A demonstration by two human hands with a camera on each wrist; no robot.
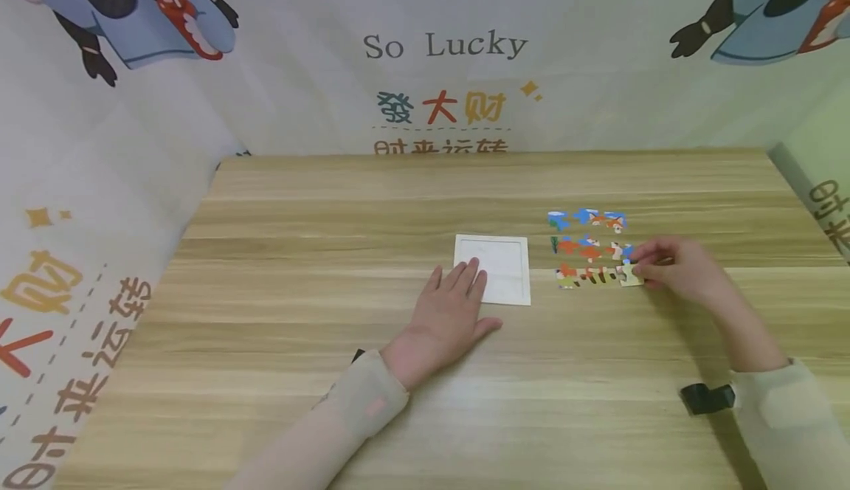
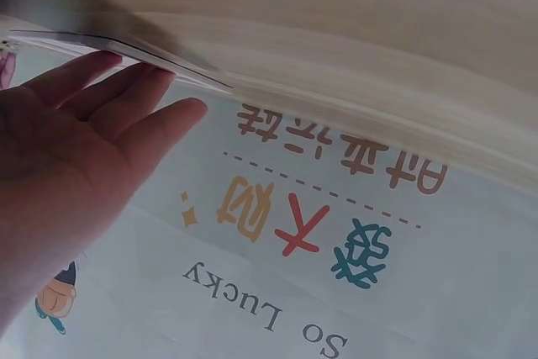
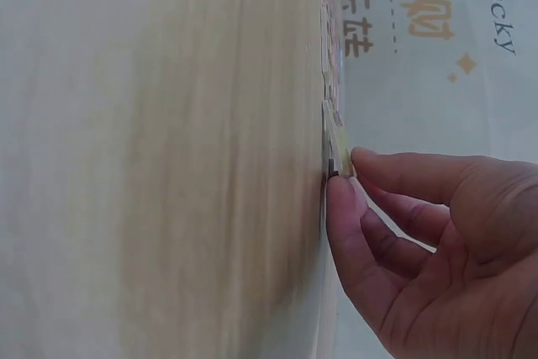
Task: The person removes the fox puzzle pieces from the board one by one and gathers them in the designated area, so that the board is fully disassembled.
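Note:
My right hand (image 1: 684,268) pinches a jigsaw puzzle piece (image 1: 628,276) between thumb and forefinger at the lower right corner of the laid-out pieces. In the right wrist view this piece (image 3: 338,142) is tilted, its near edge lifted off the table. The other puzzle pieces (image 1: 589,252) lie in three rows, printed with orange, blue and green parts of a picture. My left hand (image 1: 448,316) lies with straight fingers on the lower left part of a white square puzzle tray (image 1: 508,272). Its fingertips (image 2: 160,77) touch the tray in the left wrist view.
Everything sits on a wood-grain table (image 1: 299,268). Behind it and at the sides hangs a pale printed cloth (image 1: 299,91) with lettering and cartoon figures. Black straps (image 1: 707,399) show at the sleeves.

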